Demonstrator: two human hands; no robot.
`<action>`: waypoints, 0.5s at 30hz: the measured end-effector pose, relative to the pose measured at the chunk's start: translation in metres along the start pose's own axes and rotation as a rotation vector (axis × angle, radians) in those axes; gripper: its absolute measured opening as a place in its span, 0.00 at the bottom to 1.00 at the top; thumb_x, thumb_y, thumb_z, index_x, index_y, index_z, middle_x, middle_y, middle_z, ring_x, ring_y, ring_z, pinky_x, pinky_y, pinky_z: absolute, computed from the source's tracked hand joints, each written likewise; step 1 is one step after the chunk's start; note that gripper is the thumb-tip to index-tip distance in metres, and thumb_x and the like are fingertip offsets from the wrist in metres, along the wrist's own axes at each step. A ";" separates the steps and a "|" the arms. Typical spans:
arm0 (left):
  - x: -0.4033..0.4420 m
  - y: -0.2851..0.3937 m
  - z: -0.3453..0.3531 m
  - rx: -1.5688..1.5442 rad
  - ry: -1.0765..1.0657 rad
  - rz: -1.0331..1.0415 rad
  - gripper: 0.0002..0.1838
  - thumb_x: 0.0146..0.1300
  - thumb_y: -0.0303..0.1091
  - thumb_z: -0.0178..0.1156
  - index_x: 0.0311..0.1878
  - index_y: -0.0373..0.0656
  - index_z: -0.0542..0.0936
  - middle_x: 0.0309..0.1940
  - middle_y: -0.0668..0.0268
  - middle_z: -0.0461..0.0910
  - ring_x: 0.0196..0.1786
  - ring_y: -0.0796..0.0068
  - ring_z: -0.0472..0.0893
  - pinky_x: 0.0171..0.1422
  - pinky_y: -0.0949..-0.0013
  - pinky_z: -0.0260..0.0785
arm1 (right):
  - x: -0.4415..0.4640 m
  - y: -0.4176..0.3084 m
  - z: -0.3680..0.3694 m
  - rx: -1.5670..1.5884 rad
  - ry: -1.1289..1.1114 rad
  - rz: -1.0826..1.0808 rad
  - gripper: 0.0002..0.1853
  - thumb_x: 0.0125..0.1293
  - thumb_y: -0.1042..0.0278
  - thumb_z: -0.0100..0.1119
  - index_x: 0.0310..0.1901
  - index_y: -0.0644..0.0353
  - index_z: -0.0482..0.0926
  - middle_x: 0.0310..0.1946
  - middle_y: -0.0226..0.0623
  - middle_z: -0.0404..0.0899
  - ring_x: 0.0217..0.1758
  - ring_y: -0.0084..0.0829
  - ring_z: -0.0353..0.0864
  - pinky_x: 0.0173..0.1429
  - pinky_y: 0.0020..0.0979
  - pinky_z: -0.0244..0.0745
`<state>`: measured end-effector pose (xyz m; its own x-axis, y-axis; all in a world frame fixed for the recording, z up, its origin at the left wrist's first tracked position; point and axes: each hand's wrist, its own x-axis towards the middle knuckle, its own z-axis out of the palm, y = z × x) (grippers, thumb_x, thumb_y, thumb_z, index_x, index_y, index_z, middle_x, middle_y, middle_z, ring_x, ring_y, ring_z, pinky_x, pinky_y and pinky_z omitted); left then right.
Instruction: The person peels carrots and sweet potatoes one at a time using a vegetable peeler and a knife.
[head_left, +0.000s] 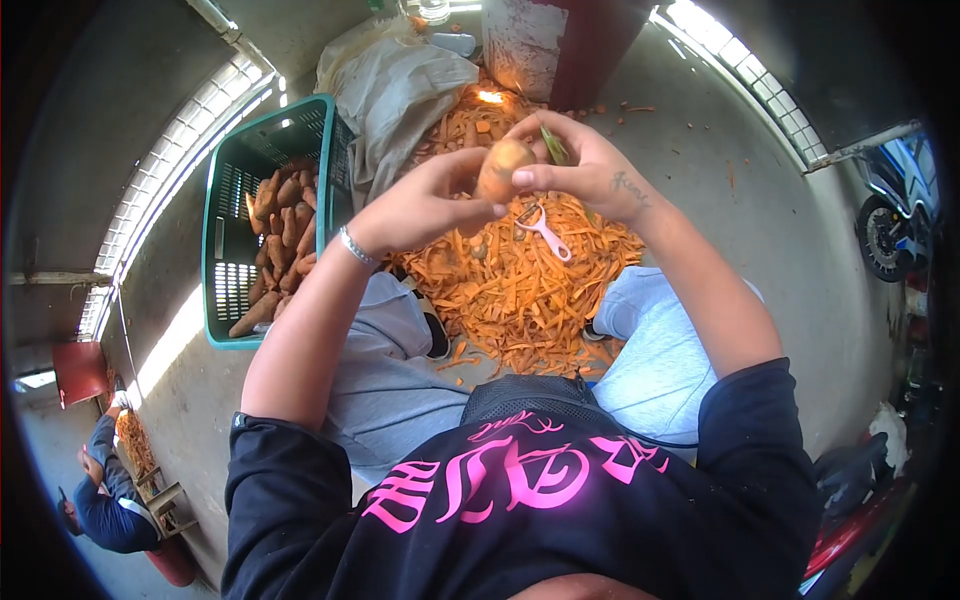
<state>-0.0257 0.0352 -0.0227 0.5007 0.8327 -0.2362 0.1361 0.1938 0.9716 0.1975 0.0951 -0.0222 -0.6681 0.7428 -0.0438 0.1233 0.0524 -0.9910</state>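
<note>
- While the root (507, 165) is gripped by left hand (448, 195) and right hand (582, 168) fingers above peelings (525, 310), its long axis is seemingly pointed forward.
- Nearer the right hand, a peeler (547, 236) is seen.

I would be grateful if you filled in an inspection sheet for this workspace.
Surface: grey floor, with a broad heap of orange peelings between the person's legs.
Job's things: one orange root in hand; a pink peeler lying on the peelings; more roots inside a green crate to the left.
Clutter: a pale sack beyond the crate; small scraps scattered to the right.
Grippers: left hand and right hand, both bare, hold the root between them.
Cables: nothing seen around the hands or heap.
Surroundings: another person at far left; a blue motorbike at far right.
</note>
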 end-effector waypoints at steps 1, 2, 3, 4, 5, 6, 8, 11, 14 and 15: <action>-0.001 0.001 0.003 0.013 0.001 0.030 0.27 0.63 0.31 0.66 0.63 0.34 0.71 0.48 0.65 0.80 0.49 0.81 0.78 0.55 0.73 0.71 | -0.006 -0.010 0.003 -0.046 0.063 -0.065 0.32 0.48 0.44 0.78 0.44 0.64 0.79 0.38 0.36 0.82 0.40 0.23 0.79 0.47 0.27 0.74; -0.002 0.002 0.006 0.025 -0.001 0.060 0.27 0.63 0.30 0.65 0.64 0.34 0.70 0.49 0.65 0.80 0.51 0.81 0.77 0.56 0.73 0.71 | -0.006 -0.011 0.000 -0.246 0.075 -0.147 0.35 0.46 0.41 0.78 0.44 0.65 0.78 0.38 0.38 0.81 0.40 0.27 0.79 0.48 0.29 0.74; -0.002 0.002 0.006 -0.018 -0.026 0.075 0.27 0.63 0.29 0.65 0.64 0.34 0.70 0.50 0.66 0.80 0.52 0.80 0.77 0.57 0.72 0.71 | -0.006 -0.011 -0.005 -0.448 0.086 -0.230 0.38 0.44 0.39 0.78 0.44 0.67 0.78 0.37 0.40 0.81 0.41 0.30 0.80 0.49 0.31 0.74; -0.003 0.002 0.006 -0.060 -0.052 0.091 0.27 0.63 0.27 0.64 0.65 0.34 0.70 0.51 0.66 0.80 0.53 0.80 0.77 0.57 0.72 0.71 | -0.007 -0.014 -0.009 -0.650 0.097 -0.313 0.40 0.42 0.36 0.78 0.44 0.68 0.77 0.37 0.43 0.81 0.41 0.33 0.80 0.50 0.33 0.74; -0.003 0.003 0.006 -0.102 -0.077 0.107 0.27 0.63 0.26 0.64 0.65 0.34 0.70 0.52 0.66 0.80 0.54 0.80 0.77 0.58 0.72 0.71 | -0.009 -0.020 -0.013 -0.696 0.022 -0.185 0.47 0.38 0.30 0.76 0.46 0.70 0.77 0.38 0.48 0.80 0.45 0.42 0.80 0.52 0.38 0.74; -0.003 0.003 0.005 -0.120 -0.100 0.094 0.27 0.63 0.25 0.64 0.65 0.34 0.70 0.53 0.66 0.80 0.55 0.79 0.77 0.59 0.71 0.71 | -0.011 -0.025 -0.013 -0.739 0.006 -0.205 0.45 0.38 0.34 0.77 0.45 0.70 0.77 0.38 0.47 0.79 0.44 0.42 0.79 0.52 0.37 0.73; -0.004 0.005 0.003 -0.155 -0.145 0.067 0.28 0.62 0.22 0.63 0.66 0.34 0.69 0.55 0.66 0.79 0.57 0.79 0.76 0.61 0.71 0.71 | -0.013 -0.029 -0.013 -0.827 -0.029 -0.247 0.42 0.37 0.42 0.81 0.45 0.70 0.75 0.39 0.46 0.76 0.43 0.41 0.76 0.52 0.35 0.71; -0.009 0.010 0.003 -0.147 -0.179 0.002 0.28 0.62 0.21 0.62 0.66 0.34 0.69 0.54 0.65 0.79 0.56 0.79 0.77 0.61 0.71 0.71 | -0.014 -0.022 -0.009 -0.859 0.048 -0.420 0.43 0.35 0.38 0.79 0.42 0.69 0.75 0.36 0.47 0.75 0.41 0.46 0.74 0.50 0.40 0.70; -0.007 0.005 0.004 -0.195 -0.206 0.053 0.22 0.60 0.18 0.62 0.59 0.35 0.74 0.47 0.67 0.82 0.51 0.80 0.79 0.58 0.73 0.71 | -0.017 -0.023 -0.009 -0.978 0.086 -0.481 0.48 0.35 0.26 0.73 0.46 0.65 0.78 0.39 0.46 0.80 0.47 0.43 0.79 0.54 0.39 0.72; -0.007 0.005 0.004 -0.194 -0.201 0.050 0.22 0.60 0.19 0.62 0.59 0.35 0.74 0.47 0.67 0.82 0.51 0.80 0.79 0.58 0.73 0.71 | -0.017 -0.026 -0.009 -0.992 0.077 -0.481 0.46 0.36 0.25 0.73 0.45 0.64 0.79 0.37 0.45 0.79 0.45 0.43 0.79 0.52 0.39 0.71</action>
<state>-0.0249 0.0280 -0.0162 0.6647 0.7280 -0.1678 -0.0496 0.2671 0.9624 0.2125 0.0869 0.0052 -0.7611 0.5387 0.3613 0.4193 0.8336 -0.3596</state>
